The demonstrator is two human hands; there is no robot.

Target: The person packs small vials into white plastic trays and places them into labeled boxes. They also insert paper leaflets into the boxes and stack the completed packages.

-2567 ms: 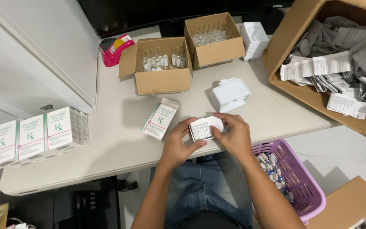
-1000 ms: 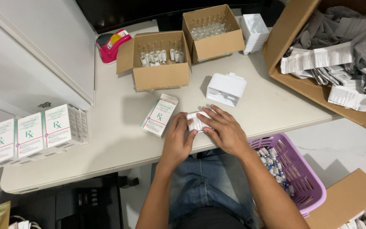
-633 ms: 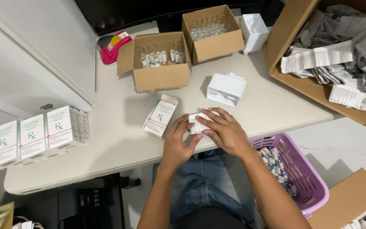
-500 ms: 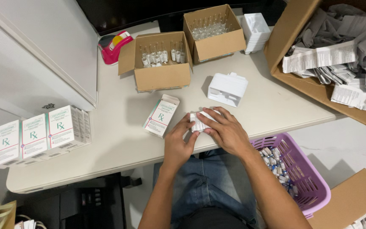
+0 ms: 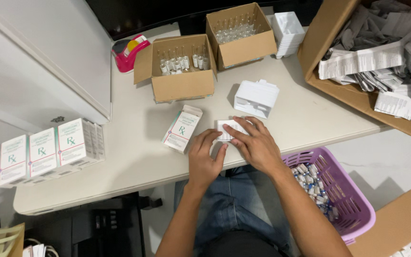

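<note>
- White tray (image 5: 228,128) lies near the table's (image 5: 134,157) front edge, bare surface to its left; we press it with both hands, left hand (image 5: 205,159) and right hand (image 5: 255,145) close together.
- Green-trimmed carton (image 5: 181,128) lies just left, open flap pointing away.
- Tray's long axis runs left-right.

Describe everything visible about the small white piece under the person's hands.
The small white piece lies flat on the beige table, near its front edge. It looks like a thin, ridged plastic tray, roughly rectangular. The right hand covers its right part with fingers spread over it; the left hand touches its lower left edge. Its contents, if any, cannot be made out. An open white and green carton lies just to its left, apart from it.
</note>
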